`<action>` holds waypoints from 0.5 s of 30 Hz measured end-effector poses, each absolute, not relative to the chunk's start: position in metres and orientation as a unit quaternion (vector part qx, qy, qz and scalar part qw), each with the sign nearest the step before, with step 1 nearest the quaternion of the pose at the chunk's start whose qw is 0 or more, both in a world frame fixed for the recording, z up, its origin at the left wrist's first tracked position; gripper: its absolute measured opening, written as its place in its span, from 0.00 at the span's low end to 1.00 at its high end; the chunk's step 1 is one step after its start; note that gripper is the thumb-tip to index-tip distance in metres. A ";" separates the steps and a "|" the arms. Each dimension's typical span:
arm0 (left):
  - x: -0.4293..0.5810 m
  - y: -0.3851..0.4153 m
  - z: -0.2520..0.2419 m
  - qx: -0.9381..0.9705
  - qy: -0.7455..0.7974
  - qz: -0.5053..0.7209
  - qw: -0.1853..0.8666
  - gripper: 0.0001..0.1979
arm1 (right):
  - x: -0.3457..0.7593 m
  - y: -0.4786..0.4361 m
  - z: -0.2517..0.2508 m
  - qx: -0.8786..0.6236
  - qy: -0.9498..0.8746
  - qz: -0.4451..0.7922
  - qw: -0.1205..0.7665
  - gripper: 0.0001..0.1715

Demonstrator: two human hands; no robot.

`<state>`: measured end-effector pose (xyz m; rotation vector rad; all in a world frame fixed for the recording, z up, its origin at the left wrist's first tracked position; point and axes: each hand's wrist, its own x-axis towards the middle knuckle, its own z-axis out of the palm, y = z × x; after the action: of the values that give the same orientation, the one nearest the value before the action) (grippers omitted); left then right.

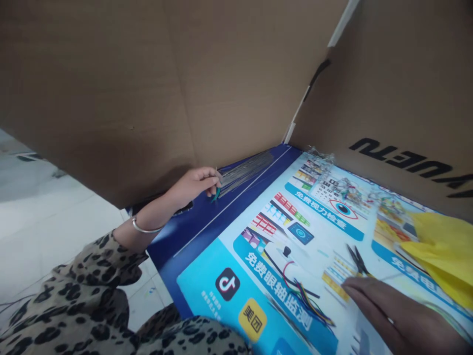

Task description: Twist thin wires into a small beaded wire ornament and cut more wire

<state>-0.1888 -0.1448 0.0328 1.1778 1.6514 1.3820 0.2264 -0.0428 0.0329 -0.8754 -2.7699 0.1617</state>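
Observation:
My left hand (199, 187) is pinched closed at the near end of a bundle of thin grey wires (246, 171). A small green strand (216, 195) shows at its fingertips; exactly what the fingers hold is too small to make out fully. My right hand (399, 315) is closed around a pair of pliers (357, 261), whose dark, slightly parted jaws point away from me; the handles are hidden in the hand. Left of the pliers lies a bunch of coloured wires (310, 303), with a white spool-like piece with a black knob (286, 252) just behind it.
Tall cardboard walls (111, 88) rise along the far and right sides. A printed blue poster board (207, 256) covers the work surface. Tangled clear scraps (345, 190) lie along the back, and a yellow sheet (443, 246) is at right. Pale floor tiles (33, 217) show at left.

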 end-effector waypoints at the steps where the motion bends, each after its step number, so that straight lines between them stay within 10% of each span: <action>1: -0.180 -0.141 0.032 0.457 0.627 0.526 0.347 0.06 | 0.225 -0.043 0.038 -0.293 -0.951 0.057 0.078 0.15; 15: -0.028 -0.080 0.021 0.575 0.486 0.456 0.475 0.07 | 0.214 -0.050 0.075 -0.308 -0.941 0.130 0.054 0.18</action>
<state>-0.0277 -0.0795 0.0207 1.4054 1.1883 1.1137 0.2145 -0.0503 0.0754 -0.9346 -2.8591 0.3955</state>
